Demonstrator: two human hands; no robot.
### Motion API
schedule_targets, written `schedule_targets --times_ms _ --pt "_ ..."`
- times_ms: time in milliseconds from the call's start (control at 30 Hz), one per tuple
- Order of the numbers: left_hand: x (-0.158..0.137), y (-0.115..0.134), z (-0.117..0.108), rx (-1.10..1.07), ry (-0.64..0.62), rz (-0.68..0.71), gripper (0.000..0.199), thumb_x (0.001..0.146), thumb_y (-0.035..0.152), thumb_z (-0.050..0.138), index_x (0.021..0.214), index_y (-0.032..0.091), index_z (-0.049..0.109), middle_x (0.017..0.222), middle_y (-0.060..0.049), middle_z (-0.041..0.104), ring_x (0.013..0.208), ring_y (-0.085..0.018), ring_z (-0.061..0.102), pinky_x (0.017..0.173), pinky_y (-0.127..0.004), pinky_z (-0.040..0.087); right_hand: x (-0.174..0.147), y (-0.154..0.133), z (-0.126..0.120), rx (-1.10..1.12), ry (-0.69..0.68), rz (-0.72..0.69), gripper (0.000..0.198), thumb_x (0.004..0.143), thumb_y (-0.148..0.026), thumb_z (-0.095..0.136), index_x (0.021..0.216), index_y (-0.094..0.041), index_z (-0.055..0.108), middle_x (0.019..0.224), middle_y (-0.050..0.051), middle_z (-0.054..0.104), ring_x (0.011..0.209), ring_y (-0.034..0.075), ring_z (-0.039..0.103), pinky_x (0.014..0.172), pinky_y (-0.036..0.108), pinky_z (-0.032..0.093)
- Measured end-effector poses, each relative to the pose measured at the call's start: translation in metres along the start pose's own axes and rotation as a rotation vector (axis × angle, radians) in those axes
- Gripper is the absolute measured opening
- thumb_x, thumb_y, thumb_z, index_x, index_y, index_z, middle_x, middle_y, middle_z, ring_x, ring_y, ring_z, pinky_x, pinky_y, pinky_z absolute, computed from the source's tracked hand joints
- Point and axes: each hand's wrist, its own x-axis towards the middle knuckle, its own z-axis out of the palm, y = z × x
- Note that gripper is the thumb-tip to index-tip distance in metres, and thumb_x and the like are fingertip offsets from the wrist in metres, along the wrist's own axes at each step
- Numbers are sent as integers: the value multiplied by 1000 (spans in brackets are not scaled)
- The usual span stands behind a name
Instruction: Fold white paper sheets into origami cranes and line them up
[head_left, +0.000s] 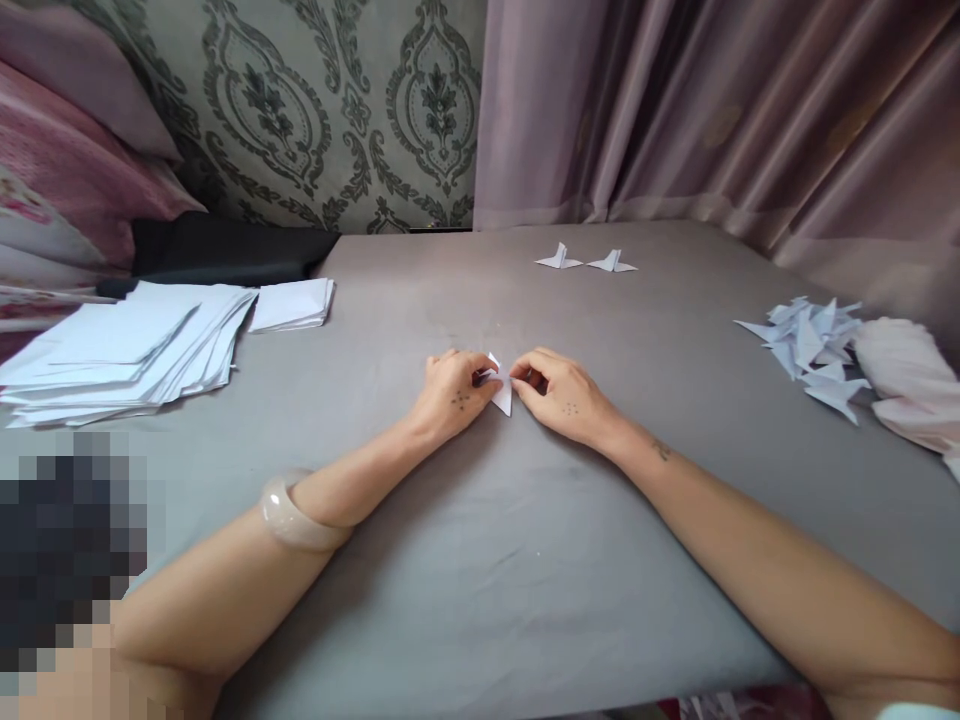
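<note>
A small folded piece of white paper point(502, 398) stands between my two hands, just above the middle of the grey cloth surface point(480, 580). My left hand point(457, 388) pinches its left side between thumb and fingers. At the paper's right edge, the thumb and fingertips of my right hand point(559, 392) are pressed together. Part of the paper is hidden behind my left thumb. Farther back, two folded paper birds point(559, 258) sit side by side.
At the left lie a large stack of white paper point(127, 345), a smaller stack point(292, 304) and a black cloth point(232, 250). A heap of folded paper birds point(810, 340) rests at the right, beside a pale cloth bundle point(904, 365). Curtains point(637, 110) hang behind.
</note>
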Motion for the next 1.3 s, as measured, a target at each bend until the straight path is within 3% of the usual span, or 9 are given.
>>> schedule_targets --times_ms 267,633,1100,1200,1300 --pt "-1 0 -2 -61 9 -7 15 80 20 60 88 16 72 74 -4 67 70 -16 57 70 -29 41 -3 -2 -1 -40 7 2 13 82 -16 53 84 -21 65 86 1 63 73 13 57 70 27 42" --pt "0 -2 0 -54 24 3 14 80 20 60 85 16 72 70 -2 66 66 -14 55 64 -26 39 -4 -4 -2 -71 10 6 13 82 -17 53 83 -20 65 85 1 63 72 13 57 69 27 43" --pt "-1 -1 0 15 27 38 14 81 23 60 88 19 72 76 -4 68 78 -19 58 77 -33 41 6 -8 0 64 3 85 16 73 -15 53 81 -20 66 84 1 64 66 11 55 66 26 43" --pt "0 -4 2 48 29 75 14 83 22 57 83 19 71 76 -4 69 79 -20 58 78 -34 40 9 -17 0 101 1 147 14 77 -25 55 78 -19 67 81 2 67 69 14 58 68 27 44" --pt "0 -7 4 98 28 110 17 85 21 53 79 18 68 77 -5 69 80 -21 57 79 -36 38 13 -23 1 101 7 231 25 81 -40 56 72 -19 68 74 3 69 69 16 60 67 28 43"
